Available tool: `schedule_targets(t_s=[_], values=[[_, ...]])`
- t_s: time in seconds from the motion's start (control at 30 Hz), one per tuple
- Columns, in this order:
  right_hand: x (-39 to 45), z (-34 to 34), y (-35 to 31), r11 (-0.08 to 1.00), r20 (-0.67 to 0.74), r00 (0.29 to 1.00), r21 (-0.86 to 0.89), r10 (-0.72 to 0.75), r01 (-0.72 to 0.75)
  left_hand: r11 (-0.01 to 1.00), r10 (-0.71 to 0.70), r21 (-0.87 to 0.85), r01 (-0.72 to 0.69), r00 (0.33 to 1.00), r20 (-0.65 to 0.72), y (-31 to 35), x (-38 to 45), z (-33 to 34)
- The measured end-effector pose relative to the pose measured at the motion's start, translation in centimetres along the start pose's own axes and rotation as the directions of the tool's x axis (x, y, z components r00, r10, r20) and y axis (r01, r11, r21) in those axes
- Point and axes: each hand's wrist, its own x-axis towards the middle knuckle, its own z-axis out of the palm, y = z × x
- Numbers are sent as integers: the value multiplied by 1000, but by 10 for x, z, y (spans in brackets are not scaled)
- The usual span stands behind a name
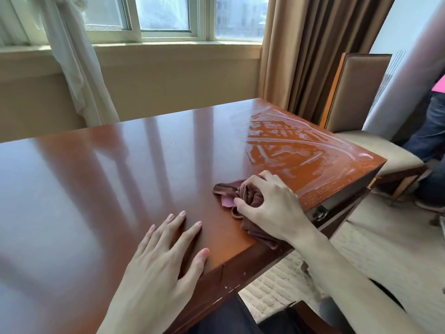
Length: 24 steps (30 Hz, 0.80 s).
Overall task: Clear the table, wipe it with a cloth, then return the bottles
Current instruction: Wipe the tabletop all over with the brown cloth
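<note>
Left hand (159,259) flat, released on counter (96,177); right hand (269,203) grip bunches soft, limp cloth (243,196) near the right edge, best held in a wad.

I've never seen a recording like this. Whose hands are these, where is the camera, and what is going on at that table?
There is no machine here: a person wears a wide-angle camera on the head, so you look down at their own two hands. The single picture comes from that head view. The right hand grips a bunched brown cloth on the wooden table, near its right edge. The left hand lies flat on the tabletop, fingers straight, holding nothing. The far right corner shows wet wipe streaks. No bottles are in view. Beyond the table stand a chair, curtains and a window.
</note>
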Motion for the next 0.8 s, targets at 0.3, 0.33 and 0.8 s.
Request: schedule_targets(t_s=[0.3, 0.33, 0.8], values=[[16, 0, 6, 999, -57, 998, -33, 40, -42, 998, -32, 47, 30, 998, 57, 5, -1, -6], [2, -1, 4, 1000, -39, 999, -4, 26, -26, 997, -45, 66, 41, 997, 67, 7, 2, -9], [96, 26, 20, 993, -73, 994, -77, 79, -84, 985, -97, 154, 81, 990, 104, -16, 228, 11]])
